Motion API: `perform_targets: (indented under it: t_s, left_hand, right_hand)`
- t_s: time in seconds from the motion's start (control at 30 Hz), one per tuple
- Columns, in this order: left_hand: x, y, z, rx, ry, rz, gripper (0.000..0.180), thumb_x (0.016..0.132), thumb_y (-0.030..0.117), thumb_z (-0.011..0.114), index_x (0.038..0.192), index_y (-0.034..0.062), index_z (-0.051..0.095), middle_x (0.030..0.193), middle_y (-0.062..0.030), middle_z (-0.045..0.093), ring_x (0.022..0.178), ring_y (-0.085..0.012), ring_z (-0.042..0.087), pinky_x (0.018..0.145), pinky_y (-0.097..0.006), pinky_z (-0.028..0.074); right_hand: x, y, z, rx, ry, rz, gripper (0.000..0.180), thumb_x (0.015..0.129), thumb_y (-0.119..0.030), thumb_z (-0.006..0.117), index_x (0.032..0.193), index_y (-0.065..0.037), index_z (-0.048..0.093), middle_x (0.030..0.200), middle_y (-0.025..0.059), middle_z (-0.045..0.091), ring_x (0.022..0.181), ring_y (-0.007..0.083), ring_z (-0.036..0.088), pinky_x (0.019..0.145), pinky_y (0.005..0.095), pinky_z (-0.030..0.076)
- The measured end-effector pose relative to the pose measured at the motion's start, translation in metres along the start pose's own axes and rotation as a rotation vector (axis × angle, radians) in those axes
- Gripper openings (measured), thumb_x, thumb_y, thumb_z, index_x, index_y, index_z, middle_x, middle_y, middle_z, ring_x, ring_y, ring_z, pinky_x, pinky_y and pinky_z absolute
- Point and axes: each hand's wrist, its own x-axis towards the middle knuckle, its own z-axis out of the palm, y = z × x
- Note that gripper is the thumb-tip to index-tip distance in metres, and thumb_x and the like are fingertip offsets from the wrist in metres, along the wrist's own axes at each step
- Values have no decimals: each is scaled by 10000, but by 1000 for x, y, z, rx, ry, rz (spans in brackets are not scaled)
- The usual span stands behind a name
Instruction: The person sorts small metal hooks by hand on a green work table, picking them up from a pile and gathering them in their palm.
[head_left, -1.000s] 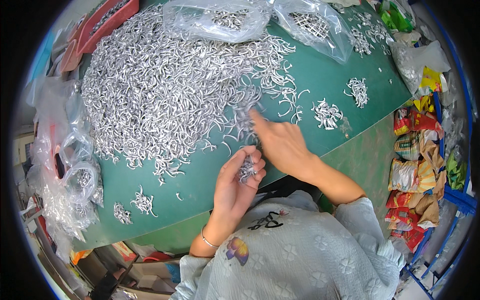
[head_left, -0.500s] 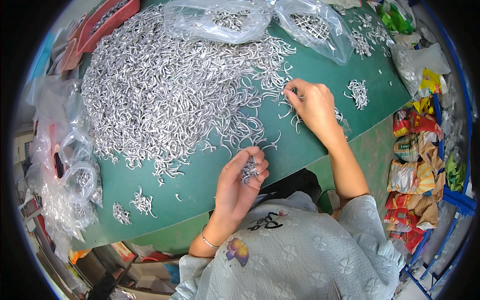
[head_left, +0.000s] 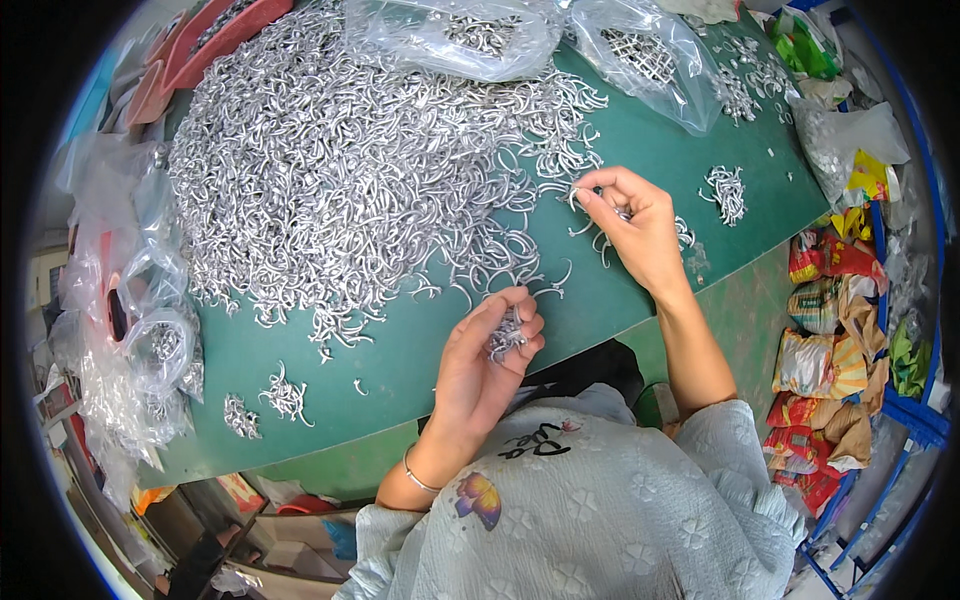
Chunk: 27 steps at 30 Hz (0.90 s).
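Observation:
Cupped and closed, my left hand (head_left: 470, 375) holds a small clump of silvery curved metal pieces (head_left: 507, 334) above the table's near edge. My right hand (head_left: 645, 228) is over the table to the right, thumb and forefinger pinched on what looks like one curved metal piece (head_left: 576, 197). Several more pieces lie beneath that hand, partly hidden by it. A wide heap of the same curved pieces (head_left: 330, 170) covers the left and middle of the green table (head_left: 590, 290). Its loose right edge comes close to my right fingertips.
Clear plastic bags with metal parts (head_left: 640, 55) lie along the far side. Small piles sit at right (head_left: 725, 193) and near left (head_left: 285, 395). A red bin (head_left: 215, 45) stands far left, beside plastic bags (head_left: 140, 300). Colourful sacks (head_left: 815, 360) line the right.
The whole view has shifted slightly. My right hand stays near the heap's right edge, with its pinched fingertips a little changed in pose. My left hand still holds its clump.

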Motion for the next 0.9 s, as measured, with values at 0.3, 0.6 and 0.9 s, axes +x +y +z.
perform_targets:
  t_s: [0.3,0.6,0.9]
  left_hand:
    - [-2,0,0,49,93,15,294,943,138,457,1147,-66,516,1000,-113,550,909,-203,530,811,-317,480]
    - [-2,-3,4,104,150,-18,348,931,127,470,1195,-97,493,1132,-175,566,1058,-255,556,947,-379,468]
    - [-4,-3,1,89,123,-39,335,919,109,480,1185,-93,506,1085,-157,584,1014,-238,573,941,-376,471]
  right_hand:
    - [-18,-8,-16,614,-174,290,56,906,-61,545,945,-22,554,593,-81,405,483,1,268,424,187,178]
    - [-25,-26,-10,1570,-212,670,378,971,-313,354,878,-1,545,708,64,444,483,82,341,385,189,255]
    - [-22,-25,29,-444,-107,-71,107,779,-148,690,769,-49,652,552,74,568,471,193,538,448,331,387]
